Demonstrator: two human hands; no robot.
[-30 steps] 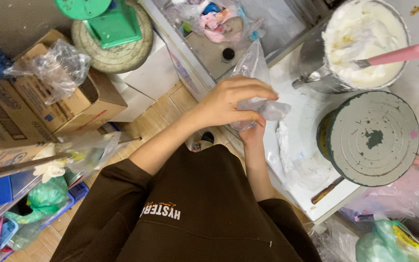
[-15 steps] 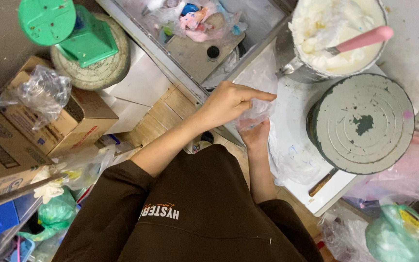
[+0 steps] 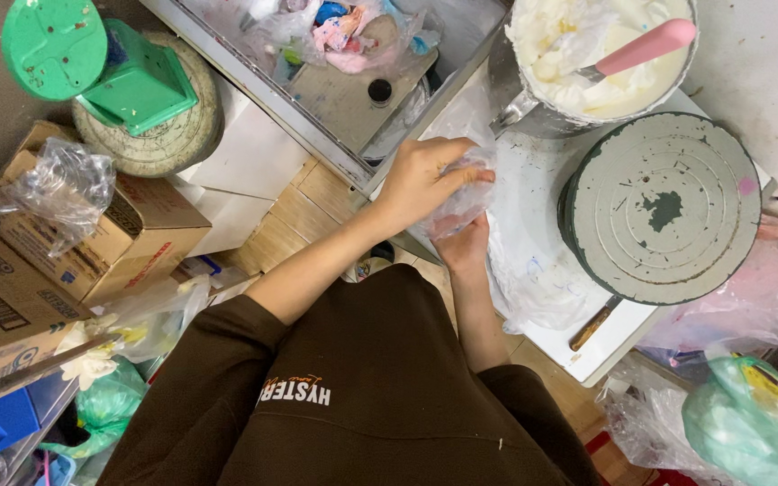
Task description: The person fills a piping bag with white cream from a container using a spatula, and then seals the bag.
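At the bench (image 3: 542, 171) edge, both hands pinch a clear plastic bag (image 3: 461, 202): left hand (image 3: 420, 180) gripping above, right hand (image 3: 464, 249) supporting beneath, beside the cream bucket (image 3: 587, 63).

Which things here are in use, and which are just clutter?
In use: left hand and right hand, both gripping the clear plastic bag.

Lying about: bowl of cream, pink-handled spatula, grey turntable, cardboard boxes, green stool.

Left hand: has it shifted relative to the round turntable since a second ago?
Cannot tell: the head camera itself moved. The left hand sits on the clear plastic bag, left of the turntable, much as before.
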